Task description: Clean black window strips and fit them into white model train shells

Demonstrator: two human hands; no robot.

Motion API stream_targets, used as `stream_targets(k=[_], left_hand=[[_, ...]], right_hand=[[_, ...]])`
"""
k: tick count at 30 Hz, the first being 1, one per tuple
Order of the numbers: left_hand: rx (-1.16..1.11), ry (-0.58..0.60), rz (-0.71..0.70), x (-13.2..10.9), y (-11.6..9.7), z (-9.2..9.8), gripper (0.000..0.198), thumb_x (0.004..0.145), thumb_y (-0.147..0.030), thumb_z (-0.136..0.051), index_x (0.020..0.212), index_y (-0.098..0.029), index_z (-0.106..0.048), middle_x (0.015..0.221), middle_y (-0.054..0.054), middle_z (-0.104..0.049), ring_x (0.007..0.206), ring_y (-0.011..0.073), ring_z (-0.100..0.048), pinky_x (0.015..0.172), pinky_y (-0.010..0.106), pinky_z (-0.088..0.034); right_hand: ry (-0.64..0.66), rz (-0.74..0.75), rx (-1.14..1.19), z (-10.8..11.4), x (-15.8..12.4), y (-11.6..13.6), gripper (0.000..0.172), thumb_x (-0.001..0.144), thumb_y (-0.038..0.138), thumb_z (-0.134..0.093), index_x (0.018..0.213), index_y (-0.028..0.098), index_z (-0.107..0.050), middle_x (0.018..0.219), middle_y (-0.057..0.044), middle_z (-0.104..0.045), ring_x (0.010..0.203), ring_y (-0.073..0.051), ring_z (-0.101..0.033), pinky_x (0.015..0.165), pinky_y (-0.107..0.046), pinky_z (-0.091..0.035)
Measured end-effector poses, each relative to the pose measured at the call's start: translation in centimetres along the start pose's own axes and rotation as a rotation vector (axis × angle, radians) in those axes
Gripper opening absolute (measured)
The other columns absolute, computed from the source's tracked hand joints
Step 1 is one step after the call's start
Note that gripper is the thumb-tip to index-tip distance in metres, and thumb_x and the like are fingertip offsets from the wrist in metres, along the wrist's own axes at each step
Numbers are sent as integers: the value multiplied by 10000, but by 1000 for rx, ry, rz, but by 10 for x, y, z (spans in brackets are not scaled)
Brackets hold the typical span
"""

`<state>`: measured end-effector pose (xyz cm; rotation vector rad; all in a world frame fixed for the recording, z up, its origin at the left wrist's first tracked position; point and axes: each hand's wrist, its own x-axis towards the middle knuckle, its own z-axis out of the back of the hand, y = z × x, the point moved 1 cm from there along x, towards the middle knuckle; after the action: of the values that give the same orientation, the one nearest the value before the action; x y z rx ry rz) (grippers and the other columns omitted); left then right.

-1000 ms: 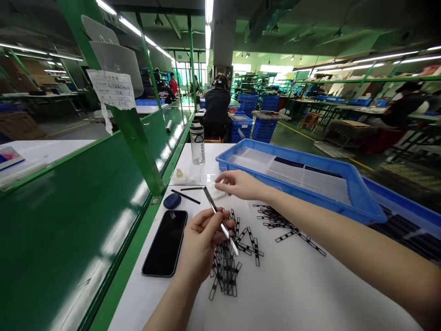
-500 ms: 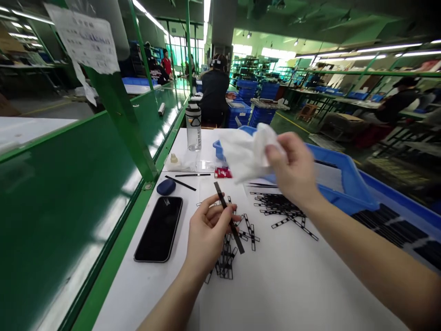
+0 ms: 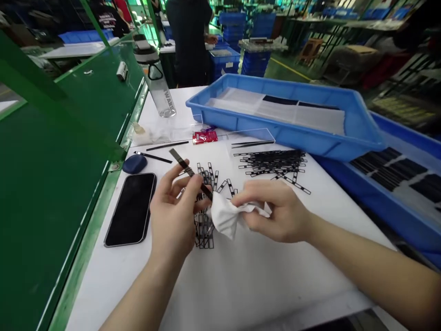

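Note:
Pinched between the thumb and fingers of my left hand [image 3: 177,202] is a thin dark strip [image 3: 181,161], held at a slant above the table. My right hand [image 3: 275,209] grips a crumpled white cloth [image 3: 223,214], which covers the strip's lower right end. Beneath my hands lies a loose pile of black-framed strips [image 3: 205,230]. A second, denser pile of such strips [image 3: 275,163] is farther back on the right. A black phone [image 3: 131,211] lies flat to the left of my left hand.
A blue tray [image 3: 237,122] with pale sheets and dark strips stands at the back right; another blue tray [image 3: 365,179] holds more dark strips. A water bottle [image 3: 160,87], a navy oval object [image 3: 135,163] and a red packet [image 3: 205,137] are on the table [image 3: 268,285]. A person [image 3: 189,41] is ahead.
My right hand has brought the white cloth down and leftward onto the strip's lower end. My left hand still holds the strip. The view has tilted downward.

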<state>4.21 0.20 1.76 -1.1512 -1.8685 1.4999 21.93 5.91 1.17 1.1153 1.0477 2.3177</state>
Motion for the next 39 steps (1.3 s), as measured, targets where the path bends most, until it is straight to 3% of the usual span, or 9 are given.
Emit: stream_targets(k=[4,9,15,20,26,29,34,36,39], left_hand=[[3,-77,-97,-1,-3,-2,474,817,-307,-860,1250,-258,-673,842,-4,-673,766,185,-731,500,185,-549],[16,-72,-153,-7,1,-6,394,840,-294,-849,1193,-265,-676,838,-15,-657,813,143,-695,562,154,-574],[75,-9,-250,-12,5,-9,347,870,-283,-812,1188,-276,-675,806,-28,-684,740,169,-712,660,276,-618],[147,153,-265,-15,11,-9,238,986,-367,-652,1091,-206,-793,1114,85,-780,1101,250,-715,907,336,-591],[398,55,-464,-18,13,-8,219,840,-157,-777,1048,-211,-734,904,10,-681,847,157,-649,784,239,-543],[377,92,-337,-15,14,-8,161,866,-220,-775,1020,-207,-729,883,21,-687,821,159,-650,739,238,-541],[243,223,-170,-14,14,-10,218,890,-326,-779,1091,-245,-770,895,26,-735,789,170,-664,719,264,-544],[325,219,-265,-16,11,-8,78,877,-300,-792,918,-234,-795,800,20,-720,726,168,-639,683,267,-519],[378,192,-360,-16,8,-5,364,945,-371,-701,622,-205,-732,744,50,-683,713,186,-616,667,296,-504]], right_hand=[[-16,-141,19,-6,-1,1,136,853,193,-738,987,196,-712,808,-4,-679,630,-121,-551,583,-259,-473],[13,-381,112,-11,-2,-6,178,901,355,-753,1019,226,-720,906,-20,-725,710,-148,-623,615,-268,-502],[46,-312,76,-12,-1,-7,60,872,243,-762,878,186,-779,736,3,-630,637,-118,-545,575,-256,-424],[-177,-432,353,-8,2,-7,181,934,327,-712,827,186,-745,680,8,-614,577,-109,-518,508,-244,-404],[-367,-522,686,-4,6,-21,293,901,485,-744,813,208,-703,624,35,-566,481,-91,-492,422,-227,-385],[-364,-542,712,-5,7,-26,360,896,558,-717,810,212,-662,636,31,-577,493,-105,-539,419,-233,-395],[-272,-478,679,-5,9,-18,221,914,397,-709,824,198,-672,687,30,-580,545,-95,-514,485,-234,-417],[-233,-445,646,-5,9,-15,174,929,304,-672,798,190,-661,692,31,-564,576,-93,-501,529,-234,-426],[-206,-410,593,-2,7,-14,156,951,236,-600,803,194,-627,695,32,-550,602,-104,-512,557,-244,-429]])
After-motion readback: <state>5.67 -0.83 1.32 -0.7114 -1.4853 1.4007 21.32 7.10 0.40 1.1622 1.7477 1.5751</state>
